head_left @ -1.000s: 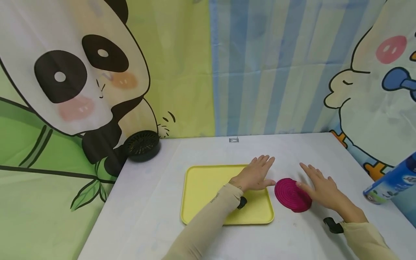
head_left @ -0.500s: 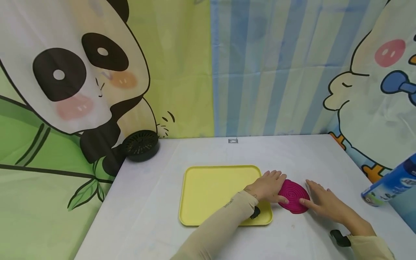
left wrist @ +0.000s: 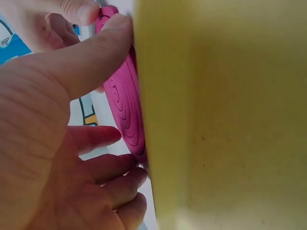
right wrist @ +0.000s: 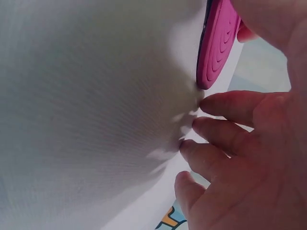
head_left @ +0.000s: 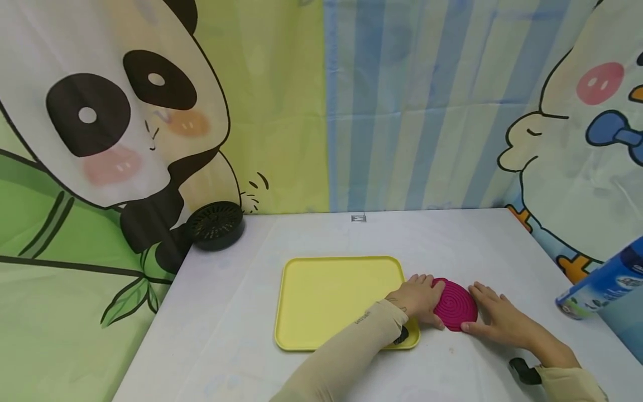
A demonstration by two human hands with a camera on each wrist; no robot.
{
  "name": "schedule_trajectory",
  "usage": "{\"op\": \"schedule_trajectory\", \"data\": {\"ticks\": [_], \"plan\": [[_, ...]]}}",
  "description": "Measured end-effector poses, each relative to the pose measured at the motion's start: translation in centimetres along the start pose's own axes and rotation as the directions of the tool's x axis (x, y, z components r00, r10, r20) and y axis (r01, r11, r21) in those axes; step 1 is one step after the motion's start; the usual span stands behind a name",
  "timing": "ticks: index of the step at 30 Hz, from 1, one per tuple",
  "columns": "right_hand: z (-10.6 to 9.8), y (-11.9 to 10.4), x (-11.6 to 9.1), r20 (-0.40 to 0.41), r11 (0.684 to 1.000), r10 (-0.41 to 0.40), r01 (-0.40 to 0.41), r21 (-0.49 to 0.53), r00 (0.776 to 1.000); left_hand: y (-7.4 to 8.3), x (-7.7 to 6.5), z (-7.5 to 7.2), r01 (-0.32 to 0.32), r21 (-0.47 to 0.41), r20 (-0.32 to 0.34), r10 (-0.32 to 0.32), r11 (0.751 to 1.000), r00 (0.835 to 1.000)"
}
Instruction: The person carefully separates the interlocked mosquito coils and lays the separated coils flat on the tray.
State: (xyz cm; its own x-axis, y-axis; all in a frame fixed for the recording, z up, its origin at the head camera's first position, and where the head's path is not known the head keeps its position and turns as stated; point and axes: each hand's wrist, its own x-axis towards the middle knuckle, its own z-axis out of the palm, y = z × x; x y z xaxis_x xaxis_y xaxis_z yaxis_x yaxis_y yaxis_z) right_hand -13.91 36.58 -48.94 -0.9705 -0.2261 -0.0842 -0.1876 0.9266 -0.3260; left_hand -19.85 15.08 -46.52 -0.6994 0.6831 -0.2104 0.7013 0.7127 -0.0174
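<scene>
A person in pale sleeves (head_left: 346, 354) reached both bare hands over a white bench (head_left: 216, 329). A yellow tray (head_left: 336, 301) lay mostly to the left of the left grip (head_left: 419, 298); the left forearm crossed the tray's near right corner, with a small black device (head_left: 401, 335) at the wrist. From the left wrist, the tray's blurred yellow side filled about half the view and stood close beside the left grip, cutting off part of what lay beyond. Well apart from the left grip, far to its left and farther back, a round black item (head_left: 215, 226) with a slotted face sat at the bench's corner. To the right of the right grip (head_left: 499, 318), well clear of it, a blue can (head_left: 600, 282) stood near the bench's edge, slanting in the view. Behind everything hung a cloth (head_left: 402, 111) printed with a panda, stripes and a white bird.

A pink disc (head_left: 456, 307) with ringed ridges lay on the bench between the two grips, just right of the tray. Both grips were spread, thumbs apart from fingers. The left grip framed the disc's left side, its thumb over the near edge; the right grip framed the right side, its thumb touching the near edge and its index fingertip just beside the rim.
</scene>
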Motion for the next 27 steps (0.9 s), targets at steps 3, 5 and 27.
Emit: {"op": "schedule_trajectory", "data": {"ticks": [3,5,27], "plan": [[-0.1,-0.2,-0.1,0.008,1.000,-0.010,0.010,0.012,1.000,0.0,0.0,0.0,-0.012,-0.012,-0.016,0.012,1.000,1.000],[-0.2,-0.2,-0.1,0.013,1.000,-0.019,0.019,0.023,1.000,0.0,0.0,-0.1,-0.019,-0.025,-0.025,0.018,1.000,1.000],[-0.8,-0.8,1.9,0.035,0.979,-0.142,0.135,0.154,0.989,0.0,0.9,-0.2,-0.027,-0.186,-0.039,0.020,0.982,0.999]]}}
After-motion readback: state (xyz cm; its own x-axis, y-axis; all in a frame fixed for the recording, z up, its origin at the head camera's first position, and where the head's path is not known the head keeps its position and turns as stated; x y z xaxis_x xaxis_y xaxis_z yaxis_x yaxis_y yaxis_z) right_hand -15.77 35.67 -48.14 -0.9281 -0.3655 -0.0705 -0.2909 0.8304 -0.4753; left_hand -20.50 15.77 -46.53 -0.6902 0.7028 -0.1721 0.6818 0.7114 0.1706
